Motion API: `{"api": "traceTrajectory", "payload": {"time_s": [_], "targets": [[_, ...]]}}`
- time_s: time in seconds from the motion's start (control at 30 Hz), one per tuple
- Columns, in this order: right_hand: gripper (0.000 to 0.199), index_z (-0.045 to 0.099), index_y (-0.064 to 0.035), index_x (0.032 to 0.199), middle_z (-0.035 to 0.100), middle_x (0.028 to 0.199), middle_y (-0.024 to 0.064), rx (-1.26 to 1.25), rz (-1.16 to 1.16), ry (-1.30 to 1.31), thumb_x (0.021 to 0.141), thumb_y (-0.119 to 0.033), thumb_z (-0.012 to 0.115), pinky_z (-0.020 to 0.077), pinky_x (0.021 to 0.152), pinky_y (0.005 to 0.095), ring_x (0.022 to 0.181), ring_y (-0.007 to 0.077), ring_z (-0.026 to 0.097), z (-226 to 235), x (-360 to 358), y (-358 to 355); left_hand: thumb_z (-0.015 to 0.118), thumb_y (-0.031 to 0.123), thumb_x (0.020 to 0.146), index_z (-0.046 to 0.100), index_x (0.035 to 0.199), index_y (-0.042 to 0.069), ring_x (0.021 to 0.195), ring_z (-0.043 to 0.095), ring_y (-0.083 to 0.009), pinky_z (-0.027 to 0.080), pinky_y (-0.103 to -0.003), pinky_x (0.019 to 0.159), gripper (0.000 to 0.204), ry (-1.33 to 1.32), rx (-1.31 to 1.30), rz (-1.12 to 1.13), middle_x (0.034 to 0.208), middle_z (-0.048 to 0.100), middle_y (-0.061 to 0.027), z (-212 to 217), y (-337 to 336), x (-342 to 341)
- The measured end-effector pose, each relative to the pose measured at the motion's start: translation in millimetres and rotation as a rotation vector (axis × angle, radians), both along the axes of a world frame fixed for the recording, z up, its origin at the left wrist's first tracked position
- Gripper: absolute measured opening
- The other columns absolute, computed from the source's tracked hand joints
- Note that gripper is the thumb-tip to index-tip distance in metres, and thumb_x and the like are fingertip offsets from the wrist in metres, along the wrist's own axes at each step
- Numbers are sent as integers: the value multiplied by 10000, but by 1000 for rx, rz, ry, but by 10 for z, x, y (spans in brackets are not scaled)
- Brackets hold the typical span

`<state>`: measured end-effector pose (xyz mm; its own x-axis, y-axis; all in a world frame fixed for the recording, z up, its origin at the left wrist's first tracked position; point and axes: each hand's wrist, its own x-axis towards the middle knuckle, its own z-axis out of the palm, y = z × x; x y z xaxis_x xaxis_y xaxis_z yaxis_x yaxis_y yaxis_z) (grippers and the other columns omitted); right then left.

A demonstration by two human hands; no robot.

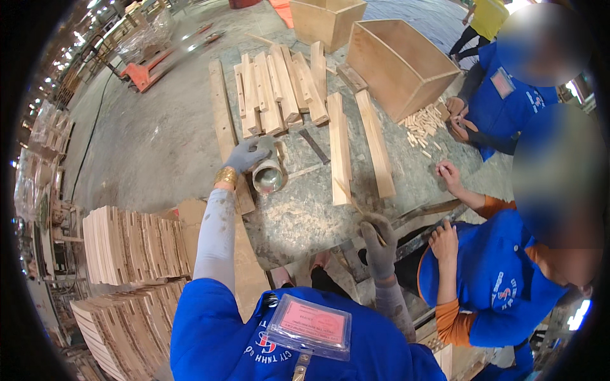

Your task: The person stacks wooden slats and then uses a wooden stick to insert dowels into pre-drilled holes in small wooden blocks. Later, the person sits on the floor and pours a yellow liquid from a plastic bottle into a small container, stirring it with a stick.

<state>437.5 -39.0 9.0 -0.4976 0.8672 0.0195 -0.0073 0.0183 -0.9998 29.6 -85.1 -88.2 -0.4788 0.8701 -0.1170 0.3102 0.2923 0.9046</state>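
My left hand (pixel 248 154), in a grey glove, grips the side of a round grey pot (pixel 268 178). Its open mouth tilts toward me and its inside looks stained. Lower right, my gloved right hand (pixel 380 246) is closed on a thin stick (pixel 359 208); its far end points toward the near end of a pale wooden piece (pixel 339 152). Whether the stick touches that piece I cannot tell. A second long wooden piece (pixel 375 146) lies to its right. Beyond the pot rests a dark hammer-like tool (pixel 314 146).
Stacked wooden bars (pixel 279 86) fill the table's far side. Two wooden boxes (pixel 400 63) (pixel 324 22) stand behind, with a pile of dowels (pixel 422 127) nearby. Co-workers in blue (pixel 489 279) (pixel 508 101) are on the right. Slotted wood stacks (pixel 133 247) stand left.
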Motion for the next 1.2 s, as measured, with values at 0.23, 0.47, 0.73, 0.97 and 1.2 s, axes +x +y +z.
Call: {"api": "traceTrajectory", "payload": {"time_s": [0.23, 0.47, 0.73, 0.97, 1.2], "targets": [[239, 588, 7, 1091, 628, 929, 50, -223, -63, 103, 913, -133, 511, 474, 695, 237, 768, 98, 571, -37, -5, -249, 611, 310, 773, 634, 996, 28, 772, 616, -219, 472, -334, 735, 359, 229, -25, 9, 857, 659, -136, 67, 35, 124], [249, 603, 12, 1059, 641, 889, 54, -331, -196, 163, 915, -169, 514, 470, 637, 230, 736, 94, 587, -160, 139, -387, 605, 292, 784, 630, 1054, 31, 823, 634, -208, 479, -316, 754, 376, 181, -22, 99, 914, 669, -143, -139, -7, -48], [168, 614, -5, 964, 588, 741, 14, -341, -201, 158, 876, -138, 561, 400, 574, 221, 626, 74, 493, -246, -24, -368, 673, 243, 764, 671, 815, -10, 604, 520, -86, 437, -263, 557, 258, 74, 55, 136, 669, 614, -20, 141, 185, 95], [162, 613, 1, 973, 625, 850, 41, -112, -158, 20, 833, -81, 618, 455, 637, 225, 745, 87, 556, -242, 92, -255, 696, 199, 750, 619, 740, 29, 581, 518, -107, 426, -256, 522, 187, -377, 152, 252, 639, 570, -20, 41, 97, 1065], [163, 628, 16, 935, 636, 749, 75, 348, -31, -210, 846, -121, 616, 449, 591, 244, 661, 76, 558, 177, -306, -10, 700, 253, 734, 623, 758, 7, 562, 486, -107, 415, -284, 519, 258, -61, 169, 320, 653, 582, -32, -170, 60, 1049]]}}
